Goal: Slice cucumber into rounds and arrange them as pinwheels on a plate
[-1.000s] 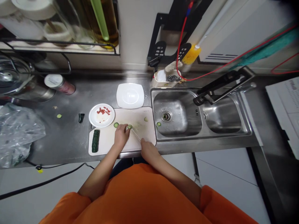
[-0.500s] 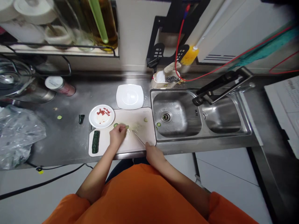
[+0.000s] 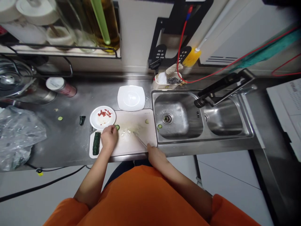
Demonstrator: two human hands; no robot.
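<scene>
Kitchen counter [image 3: 72, 138]: shiny grey metal, with a two-bowl sink [image 3: 178, 121] set into its right part.
Cutting board [image 3: 134, 147]: pale, and it lay flat beside the sink, with wet marks in the middle.
Cucumber [image 3: 96, 143]: one dark green chunk lay at the board's left end, just beside the left hand [image 3: 109, 136].
Round plate [image 3: 94, 121]: it held little red bits and sat over the board's back left corner.
Square plate [image 3: 122, 97]: it sat just behind the board.
Left fingers: bunched close together at a round cucumber slice [image 3: 117, 127]; I could not tell if they pinched it.
Right hand [image 3: 156, 155]: curled round a knife [image 3: 140, 140], its tip near the middle of the board.
Cutting step: it looked like a pause in the cutting, with the left hand putting bits aside.
Next move: it seemed to call for gentle fingers, with the blade kept away from them.
Writing: a can [image 3: 61, 87] and a calendar [image 3: 282, 103] had print too small to read.
</scene>
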